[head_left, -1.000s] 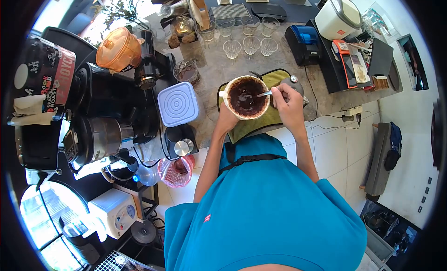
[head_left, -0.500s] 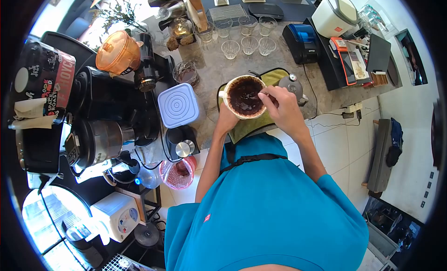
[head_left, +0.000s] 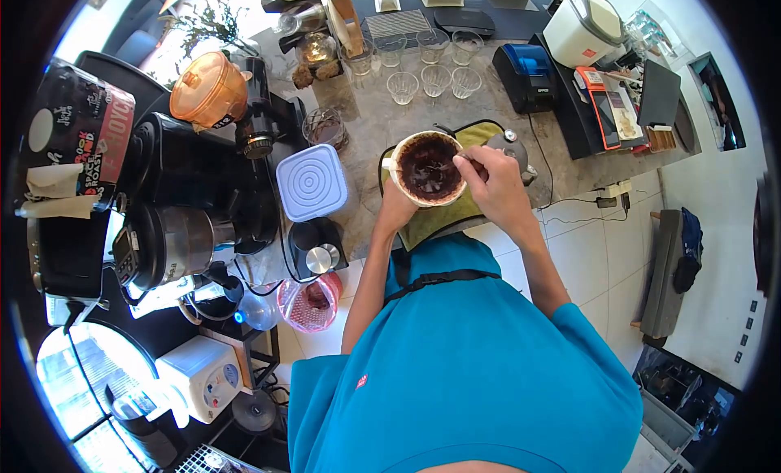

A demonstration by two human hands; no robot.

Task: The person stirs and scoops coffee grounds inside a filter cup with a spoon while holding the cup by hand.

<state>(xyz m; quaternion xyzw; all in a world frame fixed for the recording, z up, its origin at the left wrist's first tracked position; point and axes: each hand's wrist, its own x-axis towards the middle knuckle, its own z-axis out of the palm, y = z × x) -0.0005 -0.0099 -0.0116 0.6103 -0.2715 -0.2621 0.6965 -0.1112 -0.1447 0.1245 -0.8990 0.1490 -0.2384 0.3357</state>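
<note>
A white coffee dripper [head_left: 395, 178], with a small handle on its left side, holds dark wet coffee [head_left: 429, 165] with brown residue round its wall. My left hand [head_left: 397, 208] is closed at the dripper's lower left side; its fingers are partly hidden beneath it. My right hand [head_left: 495, 180] pinches a thin spoon, mostly hidden by the fingers, whose lower end dips into the coffee. An olive-green cloth [head_left: 439, 224] lies under the dripper on the counter. Just right of it stands a grey kettle [head_left: 511, 150], partly covered by my right hand.
Several clear glasses [head_left: 435, 80] stand at the back. A lidded blue-grey container [head_left: 311, 183], a glass jug [head_left: 325, 130] and a small black device with a silver knob [head_left: 322, 259] are at left. A black-and-blue printer [head_left: 525, 78] sits at right, its cable running off the counter edge.
My right hand has shifted very slightly within the dripper's right side, and the coffee surface looks different round the spoon. My left hand and the dripper stay in place.
</note>
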